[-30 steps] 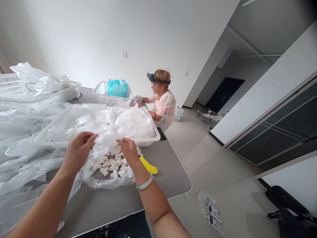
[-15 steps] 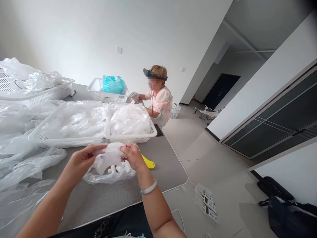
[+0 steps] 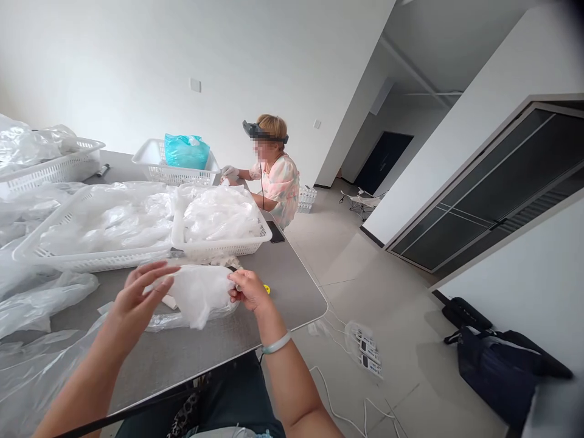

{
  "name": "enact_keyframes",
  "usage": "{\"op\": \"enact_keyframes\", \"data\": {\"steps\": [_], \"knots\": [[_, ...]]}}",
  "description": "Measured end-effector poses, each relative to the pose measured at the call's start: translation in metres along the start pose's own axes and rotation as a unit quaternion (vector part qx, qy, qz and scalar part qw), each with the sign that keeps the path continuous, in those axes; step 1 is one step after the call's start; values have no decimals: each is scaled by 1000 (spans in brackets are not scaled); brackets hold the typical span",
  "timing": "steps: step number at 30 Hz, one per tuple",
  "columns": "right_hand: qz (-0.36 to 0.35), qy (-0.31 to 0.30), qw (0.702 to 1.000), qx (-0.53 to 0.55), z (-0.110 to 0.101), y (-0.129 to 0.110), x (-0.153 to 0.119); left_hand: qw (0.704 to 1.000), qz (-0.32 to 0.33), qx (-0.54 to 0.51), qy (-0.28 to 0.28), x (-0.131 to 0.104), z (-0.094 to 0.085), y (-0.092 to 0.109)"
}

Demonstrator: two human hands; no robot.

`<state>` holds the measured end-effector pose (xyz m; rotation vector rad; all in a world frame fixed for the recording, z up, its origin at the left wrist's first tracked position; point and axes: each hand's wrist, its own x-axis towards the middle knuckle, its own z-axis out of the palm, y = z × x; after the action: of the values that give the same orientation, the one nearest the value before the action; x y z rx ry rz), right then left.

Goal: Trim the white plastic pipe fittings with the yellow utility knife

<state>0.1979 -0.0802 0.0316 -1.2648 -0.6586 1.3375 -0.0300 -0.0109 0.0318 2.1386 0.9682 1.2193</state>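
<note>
My right hand (image 3: 249,288) pinches the upper right corner of a thin, soft white sheet (image 3: 201,295), whose exact kind I cannot make out. The sheet hangs spread out above the table. At its left edge is my left hand (image 3: 142,302), with fingers stretched and apart. Beneath the sheet lies a clear plastic bag (image 3: 164,322), mostly covered, with a small white piece (image 3: 169,301) showing beside it. The end of a yellow object (image 3: 267,289) peeks out behind my right hand.
White plastic baskets (image 3: 223,246) full of clear bags stand just beyond my hands. Loose plastic bags (image 3: 50,304) cover the table's left side. Across the table sits a person (image 3: 278,182) near a basket with a blue bag (image 3: 186,152). A phone (image 3: 275,232) lies by the right edge.
The white sheet, bunched between both hands before, now hangs wider and lower. My left hand's fingers have spread away from it. The view has turned slightly to the right.
</note>
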Motion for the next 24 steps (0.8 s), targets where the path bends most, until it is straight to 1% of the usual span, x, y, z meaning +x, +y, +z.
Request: {"op": "enact_keyframes", "data": {"steps": [2, 5, 6, 7, 8, 9, 11, 13, 14, 15, 16, 17, 18, 19, 21, 22, 23, 24], "knots": [[1, 20, 1000, -3, 5, 2, 3, 995, 59, 75, 7, -5, 4, 1], [18, 17, 1000, -19, 14, 2, 11, 974, 169, 146, -23, -10, 14, -3], [24, 12, 999, -27, 17, 1, 14, 968, 190, 162, -22, -10, 17, -7], [29, 8, 999, -35, 20, 0, 17, 965, 197, 171, -13, -10, 18, -11], [33, 6, 998, -44, 22, -1, 19, 966, 191, 174, 2, -9, 18, -16], [35, 6, 998, -53, 24, -2, 21, 970, 171, 173, 21, -8, 15, -20], [36, 7, 997, -69, 23, -4, 23, 980, 91, 167, 57, -6, 6, -24], [35, 8, 996, -81, 20, -6, 24, 985, 0, 157, 76, -5, -7, -20], [35, 8, 996, -87, 18, -7, 24, 986, -24, 146, 77, -5, -13, -15], [36, 10, 995, -92, 17, -8, 24, 988, -20, 130, 79, -4, -17, -8], [36, 11, 995, -97, 16, -8, 25, 991, 10, 109, 77, -5, -20, 1], [35, 12, 994, -101, 16, -8, 26, 991, 57, 91, 82, -5, -21, 9], [34, 13, 994, -105, 17, -7, 28, 987, 114, 80, 82, -6, -20, 17], [32, 14, 994, -108, 19, -7, 30, 980, 174, 76, 66, -7, -17, 23], [26, 12, 993, -114, 24, -6, 34, 960, 263, 95, -26, -9, -7, 25], [24, 9, 993, -117, 26, -6, 36, 948, 281, 124, -80, -10, -1, 21], [23, 7, 993, -120, 28, -5, 37, 945, 273, 154, -94, -11, 4, 14], [23, 3, 992, -122, 29, -5, 38, 947, 254, 178, -89, -12, 10, 4]]}}
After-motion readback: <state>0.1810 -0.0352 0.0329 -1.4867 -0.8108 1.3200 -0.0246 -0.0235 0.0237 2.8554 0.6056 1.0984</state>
